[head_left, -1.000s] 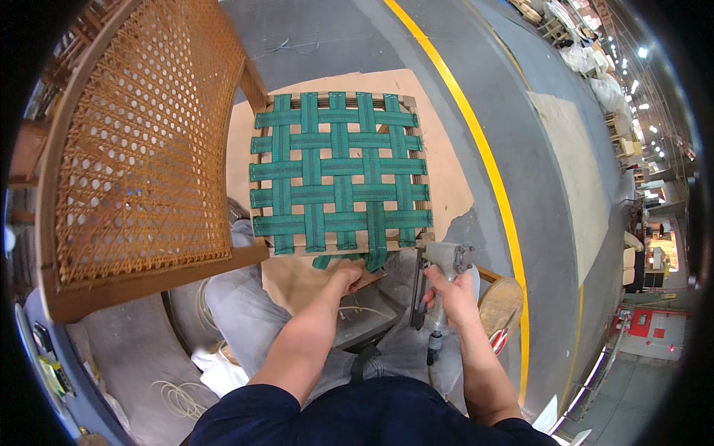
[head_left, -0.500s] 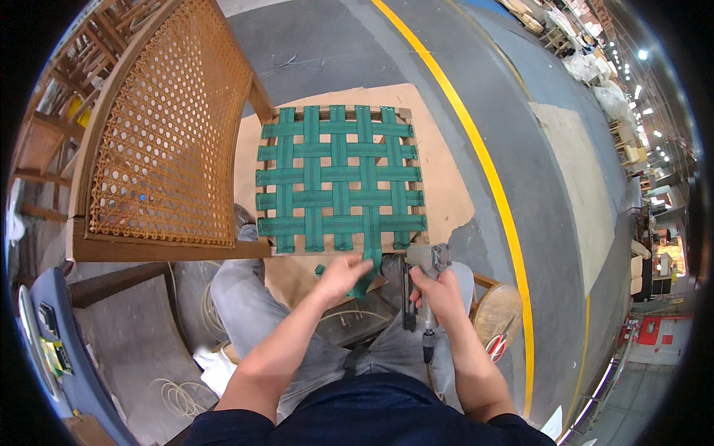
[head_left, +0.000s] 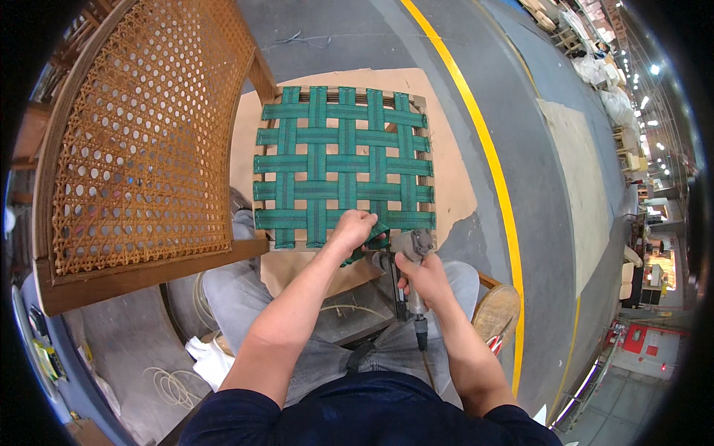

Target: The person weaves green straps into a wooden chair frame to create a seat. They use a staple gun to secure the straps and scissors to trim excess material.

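A wooden chair has green webbing (head_left: 346,160) woven in a criss-cross over its seat frame (head_left: 422,102). My left hand (head_left: 354,229) is closed on the loose end of a webbing strap (head_left: 381,238) at the seat's near edge. The strap is folded up there, and part of it hangs below my fingers. Just right of it, my right hand (head_left: 425,276) grips an air staple gun (head_left: 405,244), its head close to the near rail and the folded strap. An air hose fitting (head_left: 421,327) hangs from the handle. The staple gun's tip is hard to make out.
The chair's cane back (head_left: 149,134) rises on the left. Brown cardboard (head_left: 454,186) lies beneath the seat. A round wooden stool top (head_left: 497,316) with red-handled scissors (head_left: 494,343) stands at my right. Coiled hose (head_left: 175,386) lies lower left, near a white cloth (head_left: 212,360).
My left hand has moved up to the seat edge, folding the strap upward. The staple gun has come nearer the rail. The chair appears closer and slightly turned in view.
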The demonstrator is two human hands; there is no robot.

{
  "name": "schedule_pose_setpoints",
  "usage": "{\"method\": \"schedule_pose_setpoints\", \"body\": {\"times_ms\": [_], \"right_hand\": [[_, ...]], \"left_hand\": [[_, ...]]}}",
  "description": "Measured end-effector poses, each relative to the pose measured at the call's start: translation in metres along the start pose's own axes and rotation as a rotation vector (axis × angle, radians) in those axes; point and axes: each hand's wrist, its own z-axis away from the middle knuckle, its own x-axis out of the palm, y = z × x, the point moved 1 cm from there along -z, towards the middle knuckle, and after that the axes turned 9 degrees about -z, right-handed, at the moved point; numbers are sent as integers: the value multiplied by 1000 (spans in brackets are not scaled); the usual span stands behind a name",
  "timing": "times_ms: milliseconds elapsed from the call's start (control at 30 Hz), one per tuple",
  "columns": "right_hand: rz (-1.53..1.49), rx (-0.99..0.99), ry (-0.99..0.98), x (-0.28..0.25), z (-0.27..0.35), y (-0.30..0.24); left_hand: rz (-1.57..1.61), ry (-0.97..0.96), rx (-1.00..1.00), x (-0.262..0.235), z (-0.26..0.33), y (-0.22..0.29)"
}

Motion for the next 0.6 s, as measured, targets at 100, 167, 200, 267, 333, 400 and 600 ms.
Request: {"method": "schedule_pose_setpoints", "body": {"times_ms": [100, 167, 200, 267, 333, 400, 600], "right_hand": [[21, 35, 13, 2, -4, 2], [36, 17, 15, 2, -7, 2], [43, 9, 18, 2, -7, 1], [84, 33, 10, 5, -5, 3], [113, 43, 14, 7, -6, 3], [126, 47, 23, 14, -5, 0], [114, 26, -3, 24, -3, 5]], "left_hand": [[17, 21, 8, 1, 1, 2], [2, 19, -7, -1, 0, 6], [-5, 16, -14, -2, 1, 7], [21, 12, -32, -2, 4, 7], [56, 4, -30, -2, 4, 10], [98, -4, -20, -4, 3, 10], [49, -1, -47, -8, 6, 8]]}}
